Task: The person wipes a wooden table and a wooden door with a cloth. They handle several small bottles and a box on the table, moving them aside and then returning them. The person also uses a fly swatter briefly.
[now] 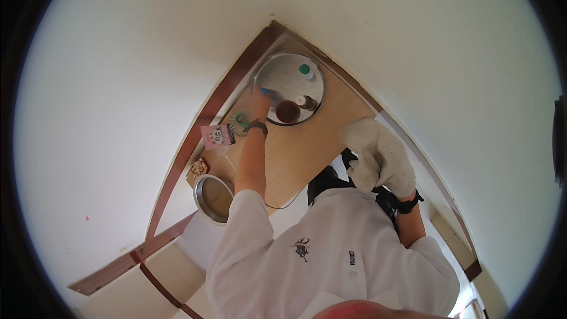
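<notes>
My left hand (261,101) reaches over the left edge of a round metal tray (283,55), its fingers closed around a small blue object (266,91) that is blurred and partly covered. A beige cloth (376,155) is draped over my right hand, which grips it near the table's right edge; the fingers are hidden. On the tray stand a green-capped bottle (305,71) at the back, a dark jar with a white lid (305,102), and a round dark-red container (287,111) close to my left hand.
Left of my left wrist lie a round clear item with a green part (240,119) and a pink packet (216,136). A small container of light-brown pieces (200,167) and a metal pot (199,199) are nearer me. Walls meet behind the wooden table (301,150). A thin cable (283,207) hangs at its front edge.
</notes>
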`<action>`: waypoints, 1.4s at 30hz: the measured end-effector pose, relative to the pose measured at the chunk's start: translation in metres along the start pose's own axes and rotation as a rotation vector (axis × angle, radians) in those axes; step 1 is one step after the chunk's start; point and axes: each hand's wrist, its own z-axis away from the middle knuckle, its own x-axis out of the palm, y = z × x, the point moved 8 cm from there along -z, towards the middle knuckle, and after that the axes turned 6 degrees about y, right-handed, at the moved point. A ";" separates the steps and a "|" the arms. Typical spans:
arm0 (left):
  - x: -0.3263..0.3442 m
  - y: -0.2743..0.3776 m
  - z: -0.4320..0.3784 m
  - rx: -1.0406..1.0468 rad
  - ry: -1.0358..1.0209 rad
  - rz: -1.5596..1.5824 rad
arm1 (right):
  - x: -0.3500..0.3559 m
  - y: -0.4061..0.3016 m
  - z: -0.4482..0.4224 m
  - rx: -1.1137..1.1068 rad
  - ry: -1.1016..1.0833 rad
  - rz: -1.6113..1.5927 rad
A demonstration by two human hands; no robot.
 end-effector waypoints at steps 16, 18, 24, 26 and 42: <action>-0.012 0.088 -0.014 0.442 0.020 -0.153 | 0.001 -0.008 0.004 0.069 0.014 -0.112; -0.012 0.129 -0.017 0.490 -0.057 -0.021 | 0.003 -0.015 -0.004 0.042 -0.005 -0.078; 0.028 0.186 -0.016 0.653 -0.224 -0.004 | 0.003 -0.031 -0.017 0.013 -0.030 -0.011; 0.047 0.180 -0.018 0.649 -0.285 -0.110 | 0.000 -0.035 -0.019 0.020 -0.037 0.017; -0.099 0.159 0.016 0.577 0.062 0.252 | -0.006 -0.040 -0.020 -0.201 -0.017 0.034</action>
